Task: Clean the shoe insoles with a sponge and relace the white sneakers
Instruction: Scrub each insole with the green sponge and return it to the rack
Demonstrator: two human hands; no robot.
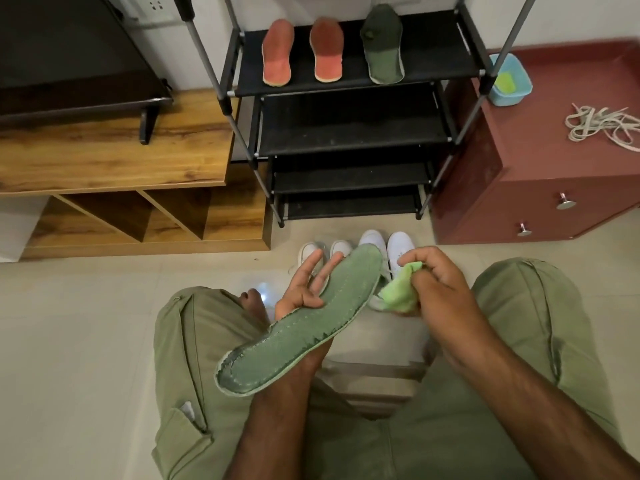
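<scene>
Two-handed hold: with the left grip (304,292), propping the green insole (294,341) from below, fingers (310,267) hooked loosely over its edge; with the right grip (440,285), pinching the sponge (398,294) tight at 3 o'clock. Might flip or fold under hard scrubbing; might drip onto the white sneakers (374,242) at 12 o'clock.

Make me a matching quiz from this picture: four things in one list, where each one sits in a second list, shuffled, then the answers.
Things
1. red insoles
2. white laces
3. white sneakers
4. green sponge

Places
A. on the floor
B. gripped in the right hand
C. on the top shelf of the black rack
D. on top of the maroon cabinet

Pairs: 1-C, 2-D, 3-A, 4-B
</scene>
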